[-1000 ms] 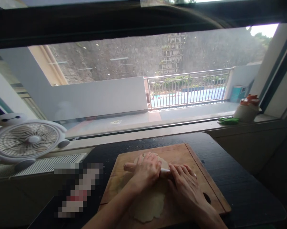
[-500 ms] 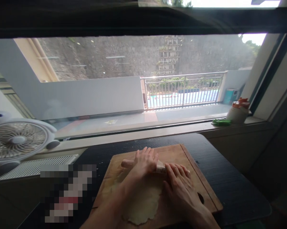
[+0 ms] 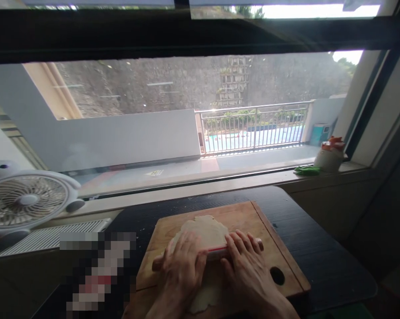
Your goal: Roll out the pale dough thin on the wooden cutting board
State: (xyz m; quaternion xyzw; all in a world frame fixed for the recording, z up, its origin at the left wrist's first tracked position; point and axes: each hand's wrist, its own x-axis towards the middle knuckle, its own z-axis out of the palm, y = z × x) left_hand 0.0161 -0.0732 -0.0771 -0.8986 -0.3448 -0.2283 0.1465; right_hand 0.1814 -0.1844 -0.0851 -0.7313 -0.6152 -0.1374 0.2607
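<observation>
A wooden rolling pin [image 3: 217, 253] lies across a thin, flattened sheet of dough [image 3: 203, 231] on a wooden cutting board [image 3: 245, 217]. My left hand [image 3: 184, 259] rests over the pin's left part, fingers curved across it. Over the right part, my right hand [image 3: 247, 254] grips the pin from above. Both pin ends stick out past the hands, and a red line shows along the middle between them. The dough has an uneven edge; it extends beyond the pin on the far side and shows between my forearms on the near side.
The board has a round hole [image 3: 277, 275] and sits on a dark table [image 3: 316, 252]. A white fan [image 3: 29, 201] stands at the left. On the windowsill at the right are a white container [image 3: 328, 159] and a green item [image 3: 307, 170]. A blurred patch covers the table's left side.
Both hands have drawn the rolling pin back across the dough toward me, the left hand moving most. The far part of the dough sheet is uncovered now. The view has shifted slightly.
</observation>
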